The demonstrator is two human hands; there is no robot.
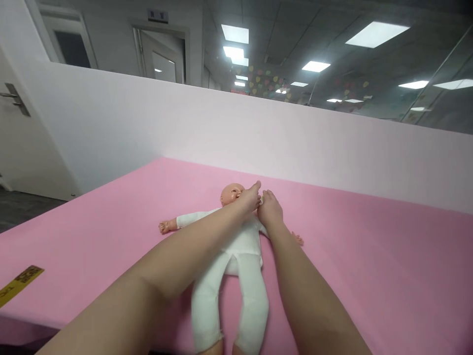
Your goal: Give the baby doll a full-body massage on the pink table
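Observation:
A baby doll with a white cloth body lies on its back on a pink surface, its head away from me and its arms spread. Over the side of the doll's head and shoulder, my left hand is closed with the thumb raised. Close beside it on the right, my right hand has its fingers curled in. Between the two hands shows a small whitish bit, too small to name. My hands and left forearm hide part of the doll's face, chest and shoulder.
The pink tabletop meets a white low wall at the back. A yellow label with a printed code is stuck at the left front. A door with a handle stands at the far left.

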